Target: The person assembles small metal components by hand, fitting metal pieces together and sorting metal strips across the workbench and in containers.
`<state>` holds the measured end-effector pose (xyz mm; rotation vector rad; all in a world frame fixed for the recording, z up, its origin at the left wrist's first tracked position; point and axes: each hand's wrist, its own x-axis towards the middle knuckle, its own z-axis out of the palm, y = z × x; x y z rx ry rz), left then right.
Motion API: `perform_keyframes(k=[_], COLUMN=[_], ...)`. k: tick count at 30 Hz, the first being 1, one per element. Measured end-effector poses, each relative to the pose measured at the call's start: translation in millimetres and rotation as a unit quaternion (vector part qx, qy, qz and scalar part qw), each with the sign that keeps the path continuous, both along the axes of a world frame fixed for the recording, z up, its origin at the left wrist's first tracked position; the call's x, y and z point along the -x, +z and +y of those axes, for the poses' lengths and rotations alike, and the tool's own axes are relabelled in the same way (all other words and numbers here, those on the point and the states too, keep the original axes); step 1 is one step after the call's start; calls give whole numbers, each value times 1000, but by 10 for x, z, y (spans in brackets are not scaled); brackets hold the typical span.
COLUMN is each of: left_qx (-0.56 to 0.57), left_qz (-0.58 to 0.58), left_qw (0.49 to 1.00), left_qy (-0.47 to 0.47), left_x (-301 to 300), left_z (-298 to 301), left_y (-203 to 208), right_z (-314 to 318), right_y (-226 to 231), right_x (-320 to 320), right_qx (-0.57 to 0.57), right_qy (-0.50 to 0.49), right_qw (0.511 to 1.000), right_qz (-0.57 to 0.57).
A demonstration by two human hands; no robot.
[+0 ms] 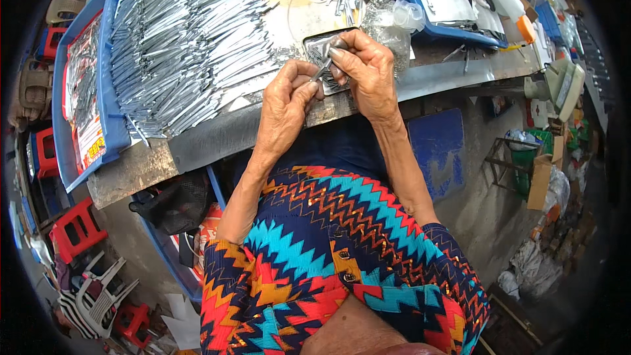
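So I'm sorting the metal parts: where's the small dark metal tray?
In the head view, the small dark metal tray sits near the workbench's front edge, under both hands, right of the big pile of silvery metal strips.

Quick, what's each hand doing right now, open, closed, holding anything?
Left hand: closed, pinching a small metal piece.
Right hand: closed, fingertips pinching the same metal piece over the small tray.

Hemmed left by heaped metal strips (190, 39), ahead by plastic bags (384, 10), right by blue tray (453, 29); open along near table edge (217, 138).
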<state>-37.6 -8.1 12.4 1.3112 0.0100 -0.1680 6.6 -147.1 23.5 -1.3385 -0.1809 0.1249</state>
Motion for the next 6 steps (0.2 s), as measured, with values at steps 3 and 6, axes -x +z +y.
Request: perform_keyframes(k=[3,6], left_qx=[-98,-130], left_qz=[-26,-30], left_qw=[995,991], left_qy=[-8,-7], left_x=[16,29], left_z=[22,35], left_y=[-41,-45], right_z=[-53,-103], right_y=[-80,-102], right_x=[29,6], right_qx=[-13,16], right_qy=[0,29], right_qw=[1000,999], right_qz=[2,-17])
